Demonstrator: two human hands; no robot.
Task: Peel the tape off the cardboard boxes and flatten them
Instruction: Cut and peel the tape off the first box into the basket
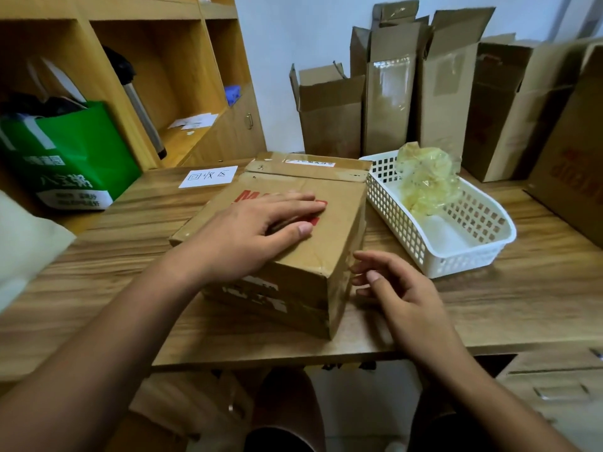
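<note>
On the near bench (489, 305), the box (329, 236) sits whole, seemingly still taped. The left hand (257, 230) lies flat on its top, and the right hand (398, 288) hovers relaxed and empty beside its corner. Beyond, a basket (456, 272) holds wadded tape (427, 181). The opened boxes (388, 93) at the wall stand unflattened.
</note>
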